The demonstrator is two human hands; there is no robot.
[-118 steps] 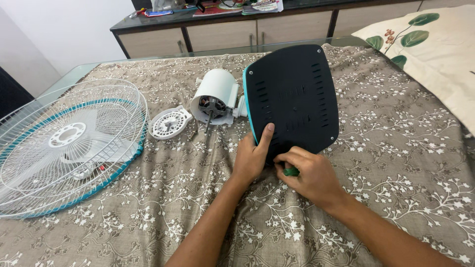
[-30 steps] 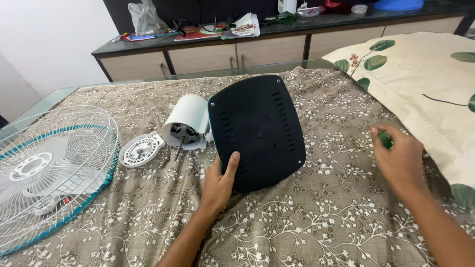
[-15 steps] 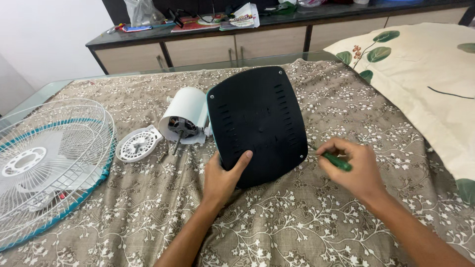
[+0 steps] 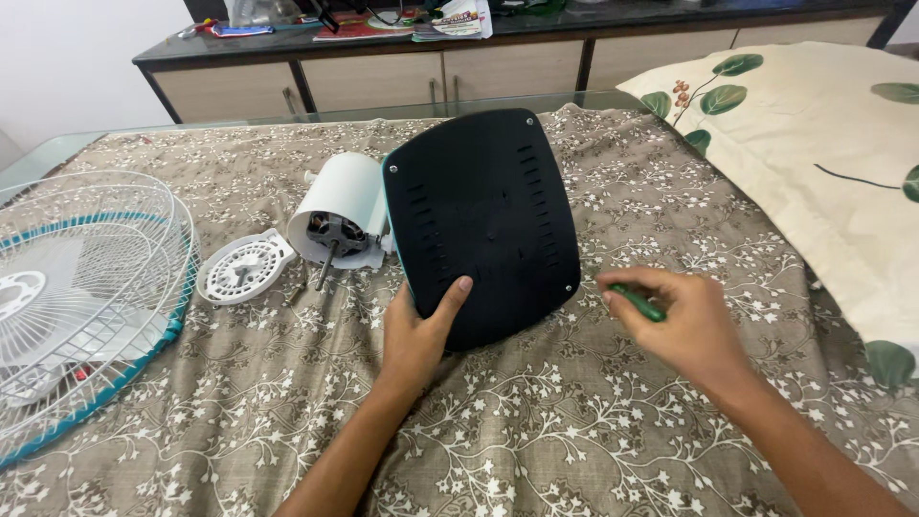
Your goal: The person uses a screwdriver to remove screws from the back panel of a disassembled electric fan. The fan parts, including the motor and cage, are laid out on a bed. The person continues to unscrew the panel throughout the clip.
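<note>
Fan base: black, rounded-square plastic base [image 4: 483,215] of a table fan, tilted up on its lower edge so its underside faces the camera; it has rows of slots and small screws at the corners, with a teal rim along its left edge.
Place: near the middle of a bed cover [image 4: 593,421], brown with white flowers.
Left hand: left hand [image 4: 418,335] grips the lower left edge of the fan base, thumb laid flat on the black underside, fingers curled behind out of sight.
Right hand: right hand [image 4: 684,325] is closed around a screwdriver, just right of the base's lower right corner and not touching the base.
Screwdriver: green-handled screwdriver [image 4: 639,303], handle pinched between thumb and fingers; its tip points towards the base but is too blurred to place exactly.
Motor: white cylindrical motor housing [image 4: 345,209] with its shaft showing, joined to the base's left side.
Small part: round white slotted cover [image 4: 244,267] lies just left of the motor.
Grille: white wire fan guard [image 4: 81,287] with a teal ring, at the far left.
Pillow: cream pillow [image 4: 823,144] with green leaves, at the right.
Behind: low cabinet [image 4: 431,72] with a cluttered dark top.
</note>
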